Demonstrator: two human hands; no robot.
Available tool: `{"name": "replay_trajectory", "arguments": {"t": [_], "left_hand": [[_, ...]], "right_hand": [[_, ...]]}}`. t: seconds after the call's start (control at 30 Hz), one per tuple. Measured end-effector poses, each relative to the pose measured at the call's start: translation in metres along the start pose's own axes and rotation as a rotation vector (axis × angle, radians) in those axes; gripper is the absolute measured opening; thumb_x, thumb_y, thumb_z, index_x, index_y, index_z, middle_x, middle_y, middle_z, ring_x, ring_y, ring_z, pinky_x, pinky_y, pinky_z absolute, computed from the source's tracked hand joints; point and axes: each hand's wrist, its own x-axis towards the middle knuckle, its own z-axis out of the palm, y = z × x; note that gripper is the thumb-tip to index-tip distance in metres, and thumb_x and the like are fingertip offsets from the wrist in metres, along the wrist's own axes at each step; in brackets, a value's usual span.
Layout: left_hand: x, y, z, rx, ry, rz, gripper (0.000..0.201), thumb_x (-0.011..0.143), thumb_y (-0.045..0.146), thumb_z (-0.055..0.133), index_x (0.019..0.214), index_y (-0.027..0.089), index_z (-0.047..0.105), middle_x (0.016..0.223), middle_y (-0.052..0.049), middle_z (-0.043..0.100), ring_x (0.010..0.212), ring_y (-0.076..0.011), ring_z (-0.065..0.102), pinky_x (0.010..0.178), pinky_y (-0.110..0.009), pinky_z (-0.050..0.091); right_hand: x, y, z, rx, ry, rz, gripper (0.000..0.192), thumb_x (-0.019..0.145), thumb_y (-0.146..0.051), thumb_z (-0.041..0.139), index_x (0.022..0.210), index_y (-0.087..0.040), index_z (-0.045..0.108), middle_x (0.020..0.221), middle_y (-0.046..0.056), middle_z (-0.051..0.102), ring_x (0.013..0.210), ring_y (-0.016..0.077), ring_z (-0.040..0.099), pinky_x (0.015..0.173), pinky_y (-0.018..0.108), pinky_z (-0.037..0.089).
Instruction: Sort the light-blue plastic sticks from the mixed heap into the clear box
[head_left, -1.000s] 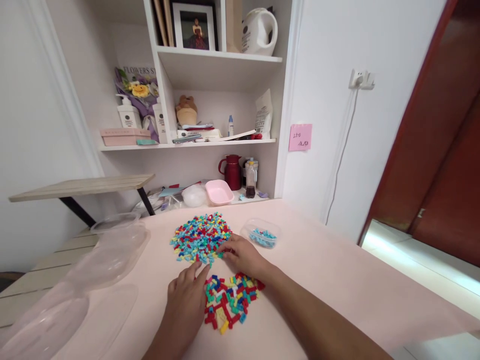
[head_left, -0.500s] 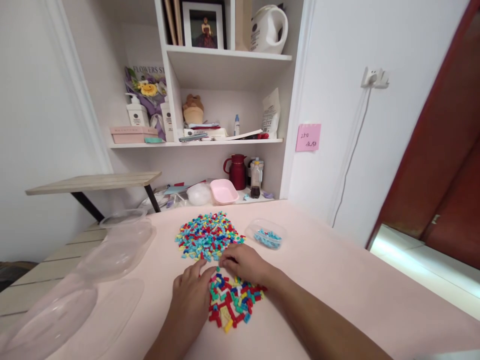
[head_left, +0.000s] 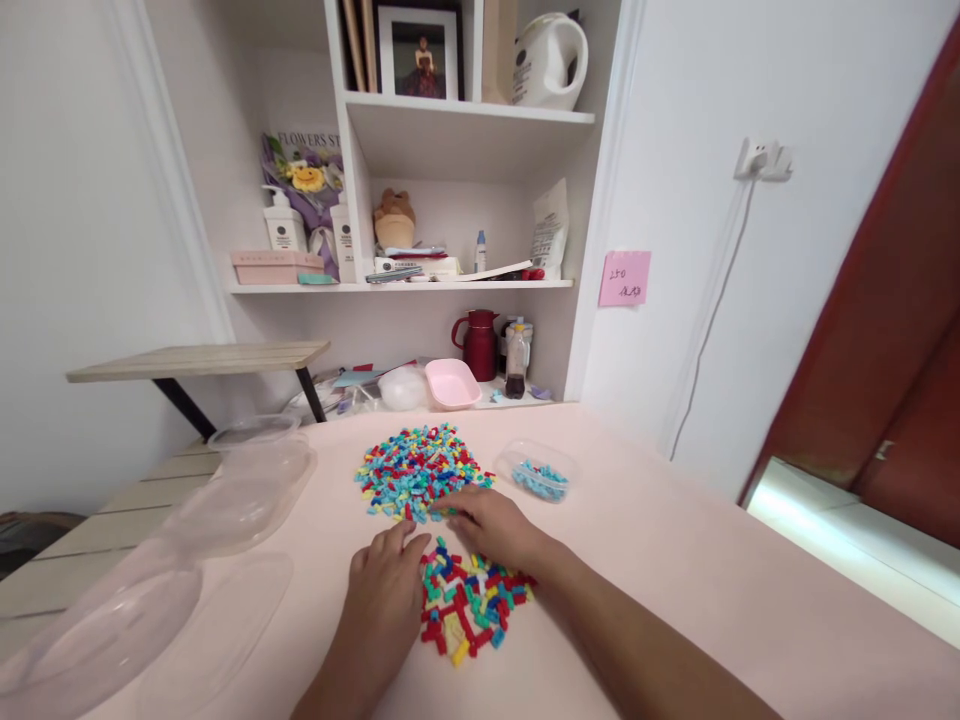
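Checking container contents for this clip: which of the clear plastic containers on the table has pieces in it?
The small clear tub right of the far brick pile; it holds blue pieces. The larger clear containers at left look empty.

My pale pink desk carries two heaps of small coloured bricks: a larger heap toward the far edge and a smaller heap nearer me. A small clear tub of blue bricks sits right of the larger heap. Clear plastic lids and trays lie along the left edge.
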Motion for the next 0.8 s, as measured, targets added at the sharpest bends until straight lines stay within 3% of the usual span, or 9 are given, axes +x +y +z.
{"name": "replay_trajectory", "arguments": {"t": [0.17, 0.4, 0.6, 0.8], "left_hand": [[-0.0007, -0.0003, -0.0012, 0.004, -0.014, 0.006, 0.048, 0.089, 0.014, 0.033, 0.128, 0.029, 0.056, 0.141, -0.005, 0.051, 0.13, -0.0197, 0.043, 0.102, -0.04, 0.033], [0.0007, 0.001, -0.0024, 0.002, -0.025, 0.008, 0.05, 0.089, 0.014, 0.031, 0.129, 0.029, 0.056, 0.141, -0.005, 0.052, 0.13, -0.0208, 0.043, 0.102, -0.041, 0.033], [-0.0003, 0.0018, -0.0047, -0.005, -0.039, 0.006, 0.049, 0.089, 0.015, 0.032, 0.128, 0.03, 0.057, 0.141, -0.005, 0.052, 0.13, -0.0205, 0.042, 0.103, -0.041, 0.032], [-0.0013, 0.0018, -0.0054, -0.014, -0.04, 0.009, 0.048, 0.089, 0.016, 0.032, 0.127, 0.03, 0.057, 0.141, -0.004, 0.052, 0.13, -0.0205, 0.043, 0.103, -0.041, 0.032]], "right_hand": [[0.0006, -0.0007, 0.0013, -0.055, -0.021, 0.009, 0.037, 0.087, -0.022, 0.05, 0.119, -0.033, 0.064, 0.11, 0.001, 0.068, 0.104, 0.0195, 0.059, 0.087, 0.029, 0.043], [0.0009, 0.0009, -0.0018, 0.051, 0.005, 0.029, 0.025, 0.081, -0.012, 0.05, 0.091, -0.025, 0.069, 0.097, 0.001, 0.066, 0.093, 0.0161, 0.059, 0.081, 0.025, 0.042], [-0.0012, 0.0027, -0.0043, 0.08, -0.015, -0.003, 0.034, 0.077, -0.013, 0.058, 0.105, -0.028, 0.069, 0.086, 0.0, 0.062, 0.084, 0.0153, 0.057, 0.077, 0.024, 0.042], [-0.0016, 0.0078, -0.005, 0.059, -0.081, -0.043, 0.038, 0.076, -0.014, 0.061, 0.109, -0.03, 0.07, 0.09, 0.001, 0.063, 0.083, 0.0152, 0.058, 0.076, 0.024, 0.042]]}}
